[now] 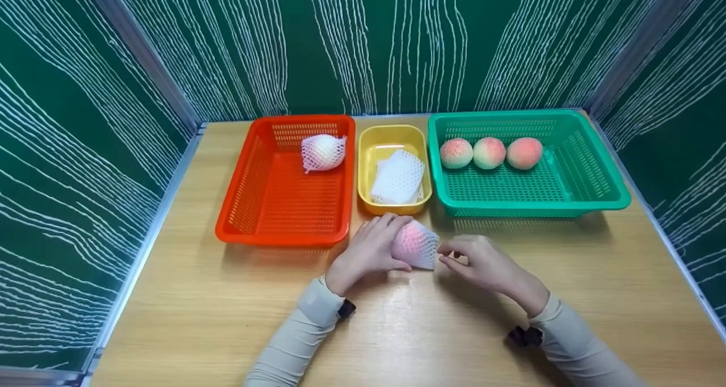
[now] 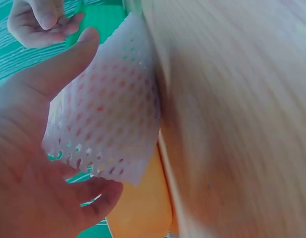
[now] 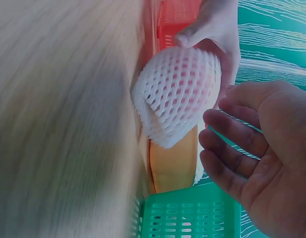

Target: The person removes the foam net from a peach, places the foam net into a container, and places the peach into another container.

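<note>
A pink peach in a white foam net sleeve lies on the table in front of the yellow tub. My left hand holds it from the left, thumb on the near side and fingers on the far side. The sleeve reaches past the fruit, and its loose end points right. Just beyond that end is my right hand, its fingers loosely bent. The right wrist view shows a gap between those fingers and the net, with nothing in them.
An orange-red basket at left contains one net-wrapped pale fruit. The yellow tub holds flat foam nets. Three bare peaches sit in the green basket at right. Green, white-streaked panels surround the table.
</note>
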Available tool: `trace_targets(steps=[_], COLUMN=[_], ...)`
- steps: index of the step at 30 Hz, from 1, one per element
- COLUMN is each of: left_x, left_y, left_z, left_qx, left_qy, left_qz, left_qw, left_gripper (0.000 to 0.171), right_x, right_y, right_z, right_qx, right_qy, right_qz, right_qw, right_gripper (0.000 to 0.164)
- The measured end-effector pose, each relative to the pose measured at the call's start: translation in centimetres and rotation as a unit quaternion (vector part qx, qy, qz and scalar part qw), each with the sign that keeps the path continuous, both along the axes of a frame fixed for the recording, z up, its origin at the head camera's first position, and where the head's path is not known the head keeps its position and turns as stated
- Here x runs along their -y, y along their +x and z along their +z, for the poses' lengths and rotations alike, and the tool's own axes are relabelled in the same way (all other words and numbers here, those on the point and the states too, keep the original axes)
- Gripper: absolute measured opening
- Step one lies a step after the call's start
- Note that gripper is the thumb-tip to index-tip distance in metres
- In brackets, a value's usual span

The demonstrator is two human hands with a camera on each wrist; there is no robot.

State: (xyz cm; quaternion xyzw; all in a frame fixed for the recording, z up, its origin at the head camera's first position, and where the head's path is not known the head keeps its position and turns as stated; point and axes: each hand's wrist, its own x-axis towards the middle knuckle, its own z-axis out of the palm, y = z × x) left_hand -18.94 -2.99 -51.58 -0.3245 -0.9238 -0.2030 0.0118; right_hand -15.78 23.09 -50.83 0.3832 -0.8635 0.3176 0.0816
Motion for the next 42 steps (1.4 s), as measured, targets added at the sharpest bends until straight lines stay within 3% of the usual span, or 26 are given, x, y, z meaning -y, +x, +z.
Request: trace_targets(steps=[8,15,24,32,37,42], left_x=[1.1,2.1,1.8,0.6,-0.2,-0.6], left_y=[0.5,0.9,0.3,-2.0,-2.6,-2.5], left_z=[0.2,0.4,-0.1,-0.2,-0.6,-0.9], left_qx=[-0.02,-0.03,0.003,0.034,0.058,0.106], left_qy=[0.06,0.11,0.138,0.11,0.075,0.074], left_qz=[0.037,0.025,0.004,-0.057,-0.062,-0.061], left_qw=[0.9973,0.9932,0.9905,0.9917,0.9935,0.9897], left_gripper=[0.088,0.086,0.088,0.085,0.084,0.084], right_x=[-0.1,0.0,-0.1,0.1,0.2,0.2], right_y=[-0.2,-0.3,-0.3,-0.5,-0.4,-0.2], right_z=[-0.2,0.1,-0.1,0.0,-0.2,-0.5], right_qx=[0.007,0.032,0.043,0.033,0.042,0.051], right_qy=[-0.003,0.001,0.001,-0.004,-0.002,-0.003], right_qz=[0.007,-0.002,0.0,-0.005,-0.005,-0.002], right_qw=[1.0,0.999,0.999,0.999,0.999,0.999], right_gripper=[0.008,0.007,0.008,0.008,0.007,0.007])
